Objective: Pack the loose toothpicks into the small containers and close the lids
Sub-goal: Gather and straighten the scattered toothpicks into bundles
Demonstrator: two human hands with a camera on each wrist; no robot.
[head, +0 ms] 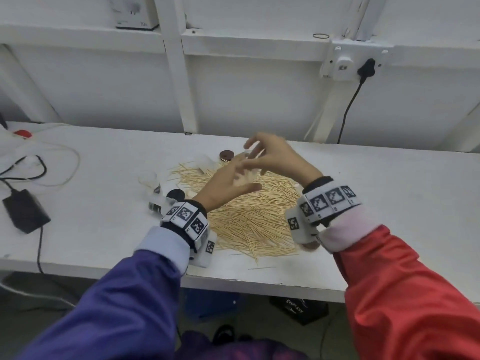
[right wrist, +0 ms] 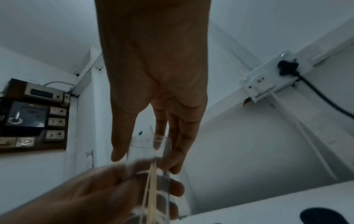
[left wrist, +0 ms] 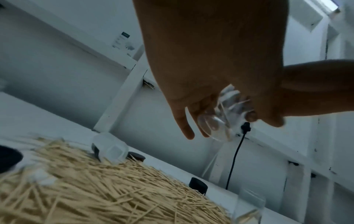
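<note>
Nearest the lens: blue sleeve (head: 109, 302) at left, red sleeve (head: 415, 294) at right, tagged wristbands on both

Far left of white table (head: 104, 242): black adapter (head: 26, 210) and loose cables. Further right, clear container (head: 148, 178) lying open beside black lid (head: 176, 194). Centre: large heap of loose toothpicks (head: 254, 222), unpacked; brown lid (head: 226, 155) at its far edge

Above heap: left hand (head: 228, 187) gripping small clear container (left wrist: 220, 119), fingers curled round its wall, a few toothpicks inside. Right hand (head: 275, 157) directly over container mouth, fingers extended downward and relaxed, no firm pinch seen; contact with the sticks cannot be judged through blur. Wall socket (head: 342, 63) with black plug behind, upper right

Assessment: early stage, filling. Risks: container held tilted, so sticks liable to slide out; sticks entering crosswise likely to jam at the narrow mouth and block lid closure; smooth clear wall liable to slip in the grip
</note>
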